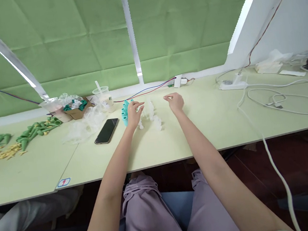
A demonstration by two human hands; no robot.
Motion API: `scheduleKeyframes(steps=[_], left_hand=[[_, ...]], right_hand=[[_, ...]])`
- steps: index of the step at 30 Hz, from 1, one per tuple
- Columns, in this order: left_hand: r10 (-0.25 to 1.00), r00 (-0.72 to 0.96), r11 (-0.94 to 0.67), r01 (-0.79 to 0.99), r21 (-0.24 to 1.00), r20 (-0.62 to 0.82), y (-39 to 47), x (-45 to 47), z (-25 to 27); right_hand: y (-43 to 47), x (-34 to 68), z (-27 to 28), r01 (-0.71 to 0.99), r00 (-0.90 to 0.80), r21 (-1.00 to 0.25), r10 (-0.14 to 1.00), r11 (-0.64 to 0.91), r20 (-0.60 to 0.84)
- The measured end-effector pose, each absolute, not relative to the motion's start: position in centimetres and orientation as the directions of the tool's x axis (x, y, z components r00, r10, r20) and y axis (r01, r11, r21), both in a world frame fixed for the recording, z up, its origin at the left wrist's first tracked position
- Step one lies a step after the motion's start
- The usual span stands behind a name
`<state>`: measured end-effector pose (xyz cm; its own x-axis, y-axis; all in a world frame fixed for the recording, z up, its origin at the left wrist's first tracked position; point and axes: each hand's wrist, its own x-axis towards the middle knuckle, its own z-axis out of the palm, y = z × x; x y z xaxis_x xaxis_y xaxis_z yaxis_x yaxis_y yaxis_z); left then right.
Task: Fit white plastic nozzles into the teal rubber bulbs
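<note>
Over the table, my left hand [134,114] reaches in beside a group of teal tube-like pieces [124,114] with open round ends. Its thumb and index finger are apart, with nothing visible between them. To the right, my right hand [176,102] is closed in a pinch, fingertips pointing left; whatever may be in them is too small to tell. Between the hands lie several small whitish translucent pieces [150,110], one of them a separate clump [157,123] nearer to me. My left hand partly hides the teal pieces.
A black phone [107,131], crumpled clear plastic [82,126] and a cup with a straw [104,98] are left. Farther left lie green cone-shaped pieces [38,129] and yellow bits [7,151]. A power strip [233,83] and white cables [284,108] are right.
</note>
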<state>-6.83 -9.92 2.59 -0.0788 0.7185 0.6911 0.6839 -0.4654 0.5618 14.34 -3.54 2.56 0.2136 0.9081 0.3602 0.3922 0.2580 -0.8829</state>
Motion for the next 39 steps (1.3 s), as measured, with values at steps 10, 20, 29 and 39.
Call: scheduleKeyframes(steps=[10, 20, 29, 39], left_hand=[[0.746, -0.088, -0.352, 0.789, 0.503, 0.66, -9.4, -8.9, 1.9], [0.747, -0.074, -0.331, 0.82, 0.467, 0.66, -9.5, -8.8, 1.8], [0.754, -0.051, -0.328, 0.835, 0.442, 0.655, -9.7, -8.6, 2.0], [0.768, -0.048, -0.315, 0.84, 0.442, 0.638, -9.6, -8.7, 2.1]], right_hand=[[-2.1, 18.6, -0.3, 0.801, 0.255, -0.593, 0.942, -0.08, 0.218], [-7.4, 11.2, 4.9, 0.743, -0.515, -0.291, 0.793, 0.603, 0.326], [-8.6, 9.8, 4.5, 0.806, -0.54, -0.106, 0.796, 0.583, 0.273], [-8.5, 10.2, 5.0, 0.838, -0.491, -0.101, 0.822, 0.536, 0.287]])
